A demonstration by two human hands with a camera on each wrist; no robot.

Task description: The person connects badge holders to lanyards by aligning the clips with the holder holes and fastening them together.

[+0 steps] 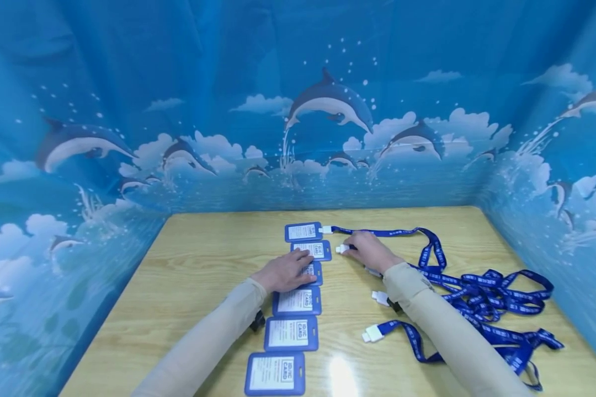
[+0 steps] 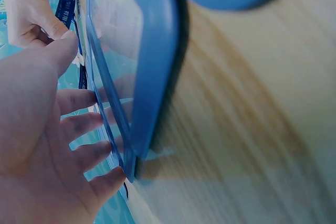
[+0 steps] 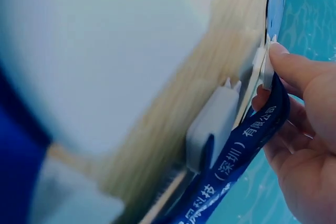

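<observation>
My left hand (image 1: 284, 273) lies over the column of blue ID card holders, its fingers extended onto the second holder (image 1: 324, 251) and the third holder (image 1: 318, 270). In the left wrist view, the fingertips of that left hand (image 2: 58, 145) touch the edges of the holders (image 2: 163, 30). Just right of the second holder, my right hand (image 1: 370, 252) pinches the white clip (image 1: 341, 249) of a blue lanyard between thumb and fingers. A small gap separates clip and holder. The lanyard's printed strap (image 3: 252, 135) trails below the hand in the right wrist view.
The farthest holder (image 1: 303, 232) has a lanyard's white clip (image 1: 325, 229) at its right end. More holders (image 1: 291, 333) line up toward the front. Other white clips (image 1: 372, 333) and tangled blue lanyards (image 1: 482, 292) lie at right. A dolphin-print curtain (image 1: 258, 187) encloses the wooden table.
</observation>
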